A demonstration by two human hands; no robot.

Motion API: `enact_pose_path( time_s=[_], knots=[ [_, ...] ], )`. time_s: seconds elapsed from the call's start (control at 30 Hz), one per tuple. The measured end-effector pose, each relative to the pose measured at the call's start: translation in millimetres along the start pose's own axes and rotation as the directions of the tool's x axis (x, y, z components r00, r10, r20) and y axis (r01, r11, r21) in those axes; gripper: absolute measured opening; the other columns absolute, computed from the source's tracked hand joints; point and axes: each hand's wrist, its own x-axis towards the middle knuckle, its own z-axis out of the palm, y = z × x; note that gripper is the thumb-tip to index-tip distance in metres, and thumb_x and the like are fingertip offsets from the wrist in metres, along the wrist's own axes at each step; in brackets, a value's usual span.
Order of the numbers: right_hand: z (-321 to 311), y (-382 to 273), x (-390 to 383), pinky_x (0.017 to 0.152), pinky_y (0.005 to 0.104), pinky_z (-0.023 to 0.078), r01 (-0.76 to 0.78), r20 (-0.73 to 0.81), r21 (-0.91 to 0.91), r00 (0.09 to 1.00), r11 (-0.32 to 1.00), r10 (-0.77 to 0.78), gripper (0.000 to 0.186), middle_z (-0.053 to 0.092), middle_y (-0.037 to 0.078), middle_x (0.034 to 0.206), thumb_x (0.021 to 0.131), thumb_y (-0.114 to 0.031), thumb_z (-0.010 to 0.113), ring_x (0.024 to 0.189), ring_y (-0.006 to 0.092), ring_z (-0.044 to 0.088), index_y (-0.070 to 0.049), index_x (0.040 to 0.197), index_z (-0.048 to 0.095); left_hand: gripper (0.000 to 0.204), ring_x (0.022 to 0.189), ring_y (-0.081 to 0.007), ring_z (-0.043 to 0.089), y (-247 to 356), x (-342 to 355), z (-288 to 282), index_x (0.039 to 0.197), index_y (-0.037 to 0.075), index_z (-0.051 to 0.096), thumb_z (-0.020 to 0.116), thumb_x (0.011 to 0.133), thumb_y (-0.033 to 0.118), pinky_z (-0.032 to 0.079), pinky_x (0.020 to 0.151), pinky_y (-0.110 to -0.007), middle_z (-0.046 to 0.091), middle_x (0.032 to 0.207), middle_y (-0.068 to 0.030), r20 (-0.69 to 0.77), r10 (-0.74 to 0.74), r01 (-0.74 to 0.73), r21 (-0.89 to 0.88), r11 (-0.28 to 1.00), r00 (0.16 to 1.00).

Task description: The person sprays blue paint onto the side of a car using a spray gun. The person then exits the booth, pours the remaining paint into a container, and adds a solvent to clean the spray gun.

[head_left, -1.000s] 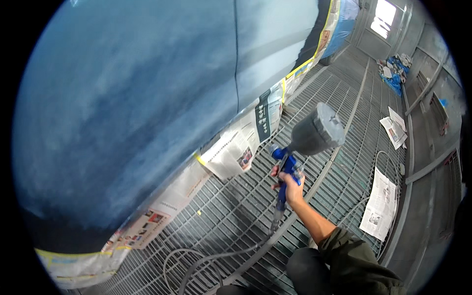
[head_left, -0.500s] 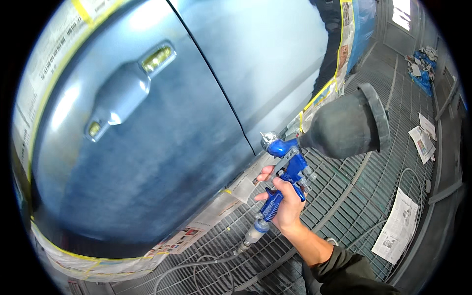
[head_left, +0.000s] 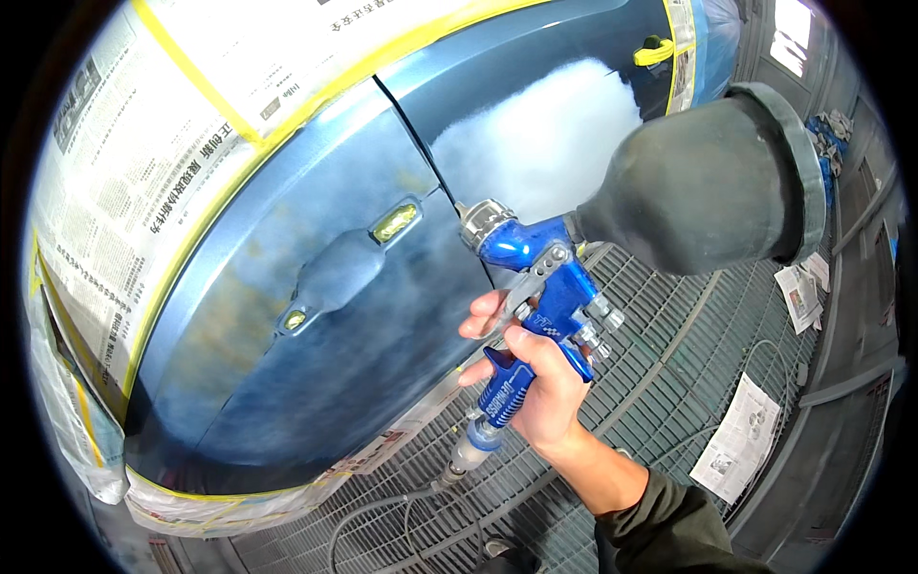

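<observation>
My right hand (head_left: 547, 397), its arm in a dark green sleeve, is wrapped round the grip of a blue spray gun (head_left: 559, 287). A large dark paint cup (head_left: 703, 182) sits tilted on top of the gun, and its silver nozzle points left at a car's side. Before it is a blue car door panel (head_left: 296, 383) with a handle recess (head_left: 339, 270) and taped-over openings. Past the dark door gap lies a panel with a pale, cloudy patch (head_left: 545, 134). My left hand does not show.
Newspaper masking (head_left: 177, 143) edged with yellow tape (head_left: 182, 72) covers the car around the panels. An air hose (head_left: 382, 512) runs from the gun's grip across the floor grating (head_left: 660, 402). Loose newspaper sheets (head_left: 738, 438) lie at right, near the wall.
The spray gun now appears larger and slightly further left, still in my right hand. My view has shifted, bringing more masking paper in at the upper left; the door handle appears lower and further right.
</observation>
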Motion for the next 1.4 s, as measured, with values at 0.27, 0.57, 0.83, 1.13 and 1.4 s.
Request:
enact_pose_path(
  time_s=[0.27, 0.57, 0.83, 1.13, 1.4],
  knots=[
    [-49, 39, -11, 0.049, 0.03, 0.053, -0.074, -0.294, 0.014, 0.953, 0.997, 0.075, 0.023, 0.061, 0.011, 0.092, 0.084, -0.011, 0.051, 0.078, 0.018, 0.06, 0.003, 0.1, 0.058, 0.046, 0.051, -0.0201, 0.046, 6, -9, 1, 0.063, 0.006, 0.048, 0.065, 0.093, 0.035, 0.041, 0.05, -0.039, 0.048, 0.055, -0.0078, -0.04, -0.088, 0.089, 0.013, 0.996, 0.995],
    [-160, 124, -30, 0.051, 0.0302, 0.052, -0.144, -0.457, -0.012, 0.881, 0.99, 0.122, 0.02, 0.061, 0.009, 0.09, 0.083, -0.011, 0.051, 0.077, 0.0177, 0.06, 0.001, 0.097, 0.059, 0.04, 0.054, -0.0194, 0.046, 4, -31, -5, 0.071, 0.004, 0.051, 0.066, 0.093, 0.034, 0.042, 0.053, -0.038, 0.048, 0.058, -0.0072, -0.12, -0.104, 0.121, 0.144, 0.982, 0.987],
    [-280, 219, -25, 0.046, 0.0321, 0.052, -0.238, -0.55, 0.059, 0.803, 0.969, 0.231, 0.021, 0.063, 0.012, 0.087, 0.08, 0.0, 0.054, 0.071, 0.0198, 0.063, 0.001, 0.101, 0.057, 0.039, 0.054, -0.019, 0.045, -14, -65, -7, 0.074, 0.003, 0.052, 0.066, 0.093, 0.034, 0.043, 0.054, -0.037, 0.047, 0.056, -0.0065, -0.239, 0.008, 0.058, 0.265, 0.962, 0.971],
    [-393, 237, 12, 0.053, 0.0376, 0.062, -0.358, -0.561, -0.006, 0.774, 0.934, 0.293, 0.031, 0.066, 0.014, 0.099, 0.082, -0.001, 0.054, 0.09, 0.0237, 0.068, 0.005, 0.112, 0.058, 0.038, 0.058, -0.0191, 0.049, -52, -137, 43, 0.07, 0.004, 0.06, 0.063, 0.094, 0.033, 0.045, 0.054, -0.037, 0.056, 0.066, -0.0101, -0.104, -0.088, 0.12, 0.358, 0.926, 0.991],
    [-470, 97, 52, 0.064, 0.0298, 0.059, -0.427, -0.341, -0.336, 0.886, 0.84, 0.314, 0.024, 0.068, 0.009, 0.104, 0.089, -0.002, 0.057, 0.095, 0.0176, 0.067, 0.001, 0.112, 0.064, 0.044, 0.055, -0.0237, 0.049, -118, -169, 175, 0.071, -0.005, 0.058, 0.067, 0.089, 0.034, 0.04, 0.05, -0.046, 0.054, 0.061, -0.0146, 0.216, 0.21, -0.3, 0.623, 0.722, 0.954]
  ],
)
